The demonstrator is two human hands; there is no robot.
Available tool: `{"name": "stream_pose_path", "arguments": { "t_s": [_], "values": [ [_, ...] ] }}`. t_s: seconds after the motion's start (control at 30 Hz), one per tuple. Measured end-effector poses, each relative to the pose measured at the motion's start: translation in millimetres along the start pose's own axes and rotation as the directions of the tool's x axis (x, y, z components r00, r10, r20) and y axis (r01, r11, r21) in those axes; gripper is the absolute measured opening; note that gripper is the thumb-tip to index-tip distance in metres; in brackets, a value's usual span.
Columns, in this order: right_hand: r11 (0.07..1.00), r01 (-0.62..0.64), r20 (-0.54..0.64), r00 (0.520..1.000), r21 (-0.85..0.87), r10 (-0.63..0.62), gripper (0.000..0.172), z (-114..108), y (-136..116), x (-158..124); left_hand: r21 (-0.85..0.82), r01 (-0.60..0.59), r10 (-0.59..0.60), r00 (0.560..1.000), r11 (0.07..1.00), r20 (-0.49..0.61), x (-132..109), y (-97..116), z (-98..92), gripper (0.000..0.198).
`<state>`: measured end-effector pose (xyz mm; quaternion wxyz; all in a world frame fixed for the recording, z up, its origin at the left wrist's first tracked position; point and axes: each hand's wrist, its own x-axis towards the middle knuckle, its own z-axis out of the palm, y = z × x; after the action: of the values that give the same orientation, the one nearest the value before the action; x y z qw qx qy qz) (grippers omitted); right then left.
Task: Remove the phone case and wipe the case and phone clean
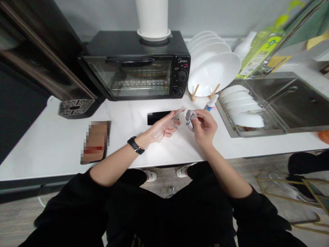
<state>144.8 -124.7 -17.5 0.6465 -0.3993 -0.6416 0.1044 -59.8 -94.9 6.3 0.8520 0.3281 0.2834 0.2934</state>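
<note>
My left hand grips a clear phone case, tilted up over the white counter. To its right, my right hand pinches a crumpled grey cloth, a small gap away from the case's upper end. A black phone lies on the counter behind my left hand, which hides part of it. Just beyond my right hand is a small white bottle with a blue label. My fingers partly cover both the case and the cloth.
At the back stands a black toaster oven with a white pot on it. White plates stand in a rack beside it. Bowls sit at the sink. A blurred flat object lies left, near a dark machine's drip tray.
</note>
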Motion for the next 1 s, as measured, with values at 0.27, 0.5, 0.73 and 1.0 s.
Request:
{"name": "stream_pose_path", "arguments": {
  "t_s": [0.27,0.5,0.73,1.0],
  "values": [
    [0.989,-0.104,-0.039,0.993,0.101,0.109,0.023,3.8,9.0,1.1,0.081,-0.054,0.050,0.998,0.995,0.047,6.6,-6.5,-8.3,0.053],
    [0.990,0.072,-0.076,0.994,-0.118,-0.082,0.018,4.2,-1.5,0.4,0.199,-0.113,0.109,0.994,0.974,0.030,6.8,-9.4,-3.3,0.056],
    [0.953,0.182,0.055,0.983,-0.241,-0.174,0.021,4.3,-3.1,0.3,0.262,-0.100,0.118,0.992,0.960,-0.053,5.8,-15.0,-1.6,0.043],
    [0.865,0.461,0.267,0.875,-0.199,-0.405,0.029,17.3,-34.4,-15.5,0.287,-0.187,0.182,0.982,0.939,0.042,11.4,-20.2,-15.8,0.042]
  ]
}}
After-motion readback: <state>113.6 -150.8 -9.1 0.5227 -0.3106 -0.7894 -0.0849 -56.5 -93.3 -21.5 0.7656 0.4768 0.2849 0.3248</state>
